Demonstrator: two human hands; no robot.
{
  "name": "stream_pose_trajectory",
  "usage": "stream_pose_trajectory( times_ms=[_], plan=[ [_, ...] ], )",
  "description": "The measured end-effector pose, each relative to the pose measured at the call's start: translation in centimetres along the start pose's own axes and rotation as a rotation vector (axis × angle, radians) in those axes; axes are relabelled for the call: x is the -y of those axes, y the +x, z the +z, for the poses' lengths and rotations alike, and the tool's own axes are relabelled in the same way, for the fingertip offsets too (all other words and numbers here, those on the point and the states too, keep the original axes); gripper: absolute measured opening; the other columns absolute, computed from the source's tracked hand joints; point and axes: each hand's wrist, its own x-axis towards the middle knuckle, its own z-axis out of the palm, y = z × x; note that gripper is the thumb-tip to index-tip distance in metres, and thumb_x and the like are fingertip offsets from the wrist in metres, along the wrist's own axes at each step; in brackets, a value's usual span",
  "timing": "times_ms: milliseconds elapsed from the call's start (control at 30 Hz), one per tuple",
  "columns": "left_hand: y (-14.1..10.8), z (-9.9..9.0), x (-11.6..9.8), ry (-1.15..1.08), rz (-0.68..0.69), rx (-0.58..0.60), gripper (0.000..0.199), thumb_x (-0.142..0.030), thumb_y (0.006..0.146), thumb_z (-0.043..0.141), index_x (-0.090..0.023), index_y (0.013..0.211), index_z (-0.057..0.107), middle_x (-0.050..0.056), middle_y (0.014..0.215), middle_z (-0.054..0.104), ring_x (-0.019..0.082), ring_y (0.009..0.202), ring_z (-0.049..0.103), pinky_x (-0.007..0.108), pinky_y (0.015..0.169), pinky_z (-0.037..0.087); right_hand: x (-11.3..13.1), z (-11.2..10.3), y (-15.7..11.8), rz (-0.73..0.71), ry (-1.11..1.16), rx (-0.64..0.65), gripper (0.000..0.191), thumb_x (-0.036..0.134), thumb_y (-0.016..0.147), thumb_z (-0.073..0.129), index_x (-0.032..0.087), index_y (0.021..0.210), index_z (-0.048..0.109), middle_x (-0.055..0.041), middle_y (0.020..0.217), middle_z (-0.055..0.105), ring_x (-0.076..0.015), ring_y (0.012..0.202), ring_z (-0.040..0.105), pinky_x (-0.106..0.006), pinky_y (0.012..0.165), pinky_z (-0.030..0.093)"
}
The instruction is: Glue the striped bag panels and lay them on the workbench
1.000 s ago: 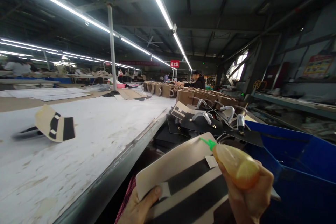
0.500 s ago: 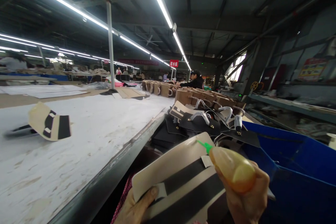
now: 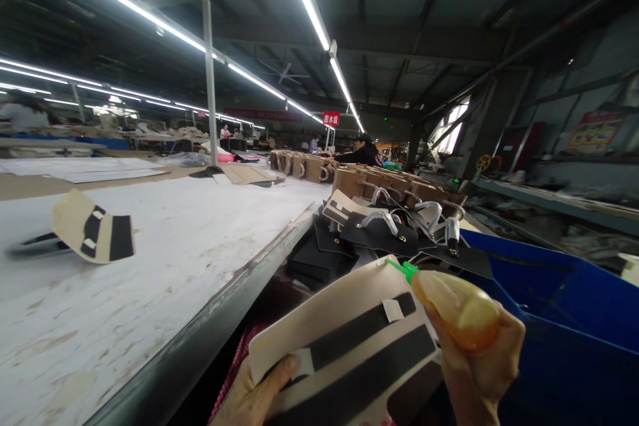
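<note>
My left hand (image 3: 262, 389) grips the near left corner of a cream bag panel (image 3: 339, 293) with black strips and small white tabs, its thumb on top. In my right hand (image 3: 486, 366) is a clear squeeze bottle (image 3: 456, 306) of amber liquid, tilted so that its green nozzle (image 3: 402, 271) points left. The nozzle tip is at the panel's far upper corner; whether it touches is hard to tell. A glossy line runs along the panel's upper edge.
A white-covered table (image 3: 190, 253) lies left, carrying another cream and black panel (image 3: 94, 229). Black flaps with wrapped handles (image 3: 382, 229) are piled ahead, beside a blue bin (image 3: 564, 319). Brown bags (image 3: 369, 183) stand in rows beyond, near a person in black (image 3: 364, 152).
My right hand has moved the bottle slightly right, carrying the nozzle tip along the panel's upper edge to its far corner. My left hand keeps its hold.
</note>
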Motion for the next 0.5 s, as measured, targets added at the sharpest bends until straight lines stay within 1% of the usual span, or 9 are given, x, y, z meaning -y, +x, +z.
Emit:
stream_pose_trajectory(
  times_ms=[67, 100, 233, 267, 333, 433, 500],
  plan=[
    [-0.2, 0.2, -0.4, -0.021, 0.002, 0.008, 0.057, -0.055, 0.064, 0.083, -0.018, 0.107, 0.075, 0.010, 0.112, 0.073, 0.036, 0.118, 0.062, 0.038, 0.098, 0.054, -0.1, -0.1, -0.1, 0.036, -0.014, -0.048, 0.064, 0.048, 0.056, 0.087, 0.017, 0.099, 0.051, -0.0072, 0.102, 0.053, -0.0216, 0.088, 0.052, -0.036, 0.074, 0.045],
    [-0.2, 0.3, -0.6, -0.034, 0.001, 0.025, 0.061, -0.056, 0.063, 0.084, -0.017, 0.109, 0.074, 0.010, 0.112, 0.073, 0.036, 0.116, 0.063, 0.039, 0.099, 0.054, -0.1, -0.2, -0.3, 0.035, -0.018, -0.045, 0.064, 0.047, 0.056, 0.087, 0.017, 0.099, 0.051, -0.0073, 0.102, 0.053, -0.0219, 0.089, 0.052, -0.036, 0.075, 0.045],
    [-0.5, 0.7, -1.4, -0.078, -0.028, 0.071, 0.070, -0.053, 0.061, 0.086, -0.017, 0.119, 0.070, 0.011, 0.109, 0.074, 0.035, 0.112, 0.065, 0.040, 0.095, 0.056, -0.4, -0.5, -1.3, -0.050, 0.049, 0.071, 0.059, 0.046, 0.062, 0.084, 0.017, 0.103, 0.053, -0.0066, 0.103, 0.055, -0.0214, 0.089, 0.054, -0.036, 0.078, 0.046],
    [-0.6, 0.7, -1.5, -0.086, -0.029, 0.071, 0.070, -0.053, 0.062, 0.086, -0.017, 0.120, 0.069, 0.011, 0.110, 0.074, 0.035, 0.112, 0.065, 0.040, 0.094, 0.056, -0.6, -0.6, -1.3, -0.062, 0.060, 0.079, 0.059, 0.045, 0.062, 0.084, 0.017, 0.103, 0.053, -0.0064, 0.102, 0.055, -0.0211, 0.088, 0.055, -0.035, 0.077, 0.046],
    [-0.6, 0.6, -1.4, -0.083, -0.019, 0.059, 0.068, -0.054, 0.064, 0.084, -0.017, 0.119, 0.069, 0.011, 0.112, 0.073, 0.035, 0.114, 0.064, 0.040, 0.095, 0.056, -0.9, -0.5, -1.0, -0.065, 0.039, 0.039, 0.060, 0.042, 0.060, 0.086, 0.016, 0.103, 0.053, -0.0070, 0.102, 0.055, -0.0217, 0.089, 0.055, -0.035, 0.076, 0.046],
    [-0.4, 0.2, -1.1, -0.057, 0.011, 0.028, 0.064, -0.056, 0.064, 0.083, -0.016, 0.112, 0.072, 0.012, 0.115, 0.072, 0.035, 0.120, 0.061, 0.039, 0.098, 0.055, -1.0, -0.3, -0.6, -0.010, -0.034, -0.024, 0.062, 0.042, 0.059, 0.088, 0.015, 0.103, 0.053, -0.0087, 0.105, 0.054, -0.0239, 0.092, 0.054, -0.037, 0.077, 0.046],
    [-0.3, 0.2, -0.9, -0.048, 0.029, 0.025, 0.060, -0.055, 0.064, 0.083, -0.015, 0.108, 0.073, 0.013, 0.115, 0.072, 0.036, 0.124, 0.058, 0.039, 0.100, 0.053, -0.7, -0.1, -0.9, -0.023, -0.021, 0.008, 0.061, 0.043, 0.060, 0.087, 0.016, 0.102, 0.052, -0.0077, 0.101, 0.055, -0.0241, 0.090, 0.056, -0.038, 0.077, 0.047]
  ],
)
